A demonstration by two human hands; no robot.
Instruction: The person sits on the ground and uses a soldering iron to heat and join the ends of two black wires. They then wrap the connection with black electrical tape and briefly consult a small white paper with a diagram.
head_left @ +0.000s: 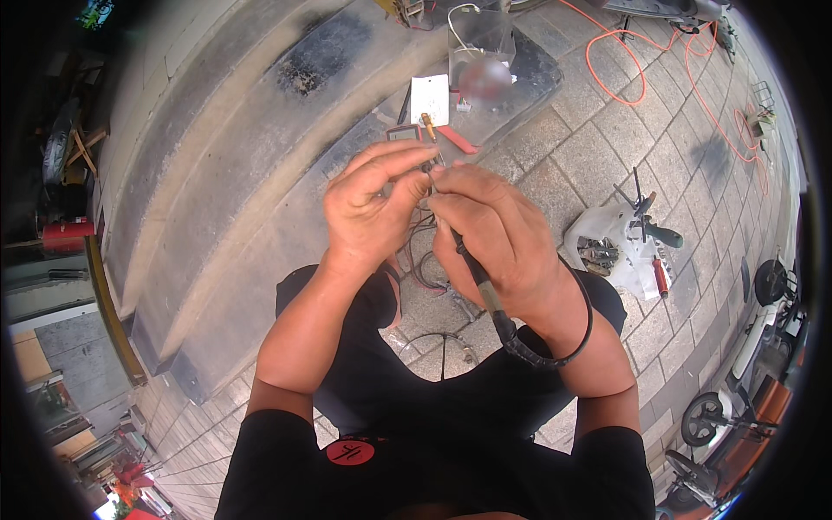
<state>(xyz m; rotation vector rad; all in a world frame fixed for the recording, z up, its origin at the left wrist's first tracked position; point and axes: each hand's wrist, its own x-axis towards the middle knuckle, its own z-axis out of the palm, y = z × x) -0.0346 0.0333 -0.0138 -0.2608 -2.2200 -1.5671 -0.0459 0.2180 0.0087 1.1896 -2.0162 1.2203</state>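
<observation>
My left hand (368,195) and my right hand (498,230) meet in front of me at fingertip height. Wrapped in my right fingers is a black cable (472,263), which runs down past a beige-grey section and loops around by my right wrist. My left thumb and index finger close on something small and dark at the cable's upper end; its kind is hidden by the fingertips. Just beyond the hands, a small brass-coloured pointed piece (428,125) lies at the edge of a white card (430,94). A red strip-shaped thing (458,139) rests beside it.
A clear plastic box (479,42) holding a white cord stands on the stone step (251,208). On the paving to the right lie a plastic bag (598,227) with metal parts, a red-handled screwdriver (661,277) and an orange cord (642,87). Wheeled vehicles line the right edge.
</observation>
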